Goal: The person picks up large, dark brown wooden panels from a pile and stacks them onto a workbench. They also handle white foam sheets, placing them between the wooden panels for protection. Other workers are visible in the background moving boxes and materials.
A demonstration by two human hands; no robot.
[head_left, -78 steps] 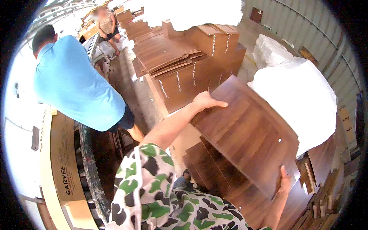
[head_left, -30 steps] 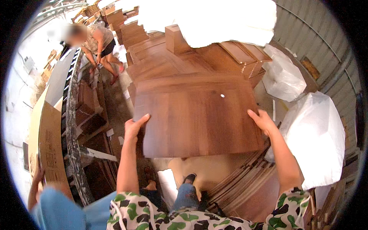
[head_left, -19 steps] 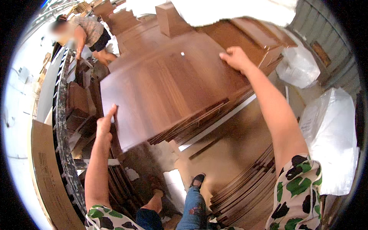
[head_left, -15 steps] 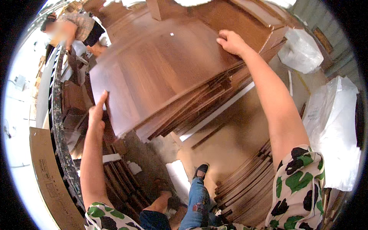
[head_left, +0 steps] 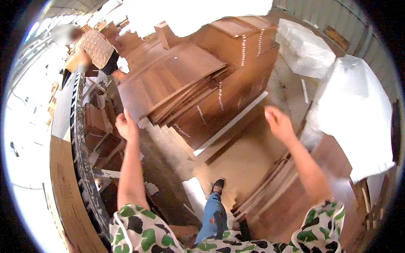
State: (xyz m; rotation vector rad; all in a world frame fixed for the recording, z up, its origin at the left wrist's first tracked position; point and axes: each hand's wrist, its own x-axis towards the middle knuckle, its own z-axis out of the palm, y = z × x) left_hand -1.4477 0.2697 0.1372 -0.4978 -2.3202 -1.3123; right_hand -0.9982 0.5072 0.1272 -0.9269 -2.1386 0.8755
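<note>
A stack of brown wooden panels (head_left: 168, 86) lies in front of me, its layers fanned unevenly at the near edge. Close to the stack's near left corner is my left hand (head_left: 126, 125), its fingers curled in with nothing seen in them. Whether it touches the panel edge, I cannot tell. My right hand (head_left: 278, 123) hangs in the air right of the stack, fingers bent together around nothing visible. Below that hand, more brown panels (head_left: 270, 194) are piled by my right leg.
Bags or bundles in white plastic wrap (head_left: 352, 114) stand on the right. A dark paint-spotted rail (head_left: 82, 156) runs along the left, beside a cardboard sheet (head_left: 63, 181). Another person (head_left: 95, 48) bends over at the far left. A white strip (head_left: 232, 124) lies before the stack.
Both hands have come off the top panel; the right has moved down and toward me, away from its far right edge. The panel now rests on the stack. My view has shifted.
</note>
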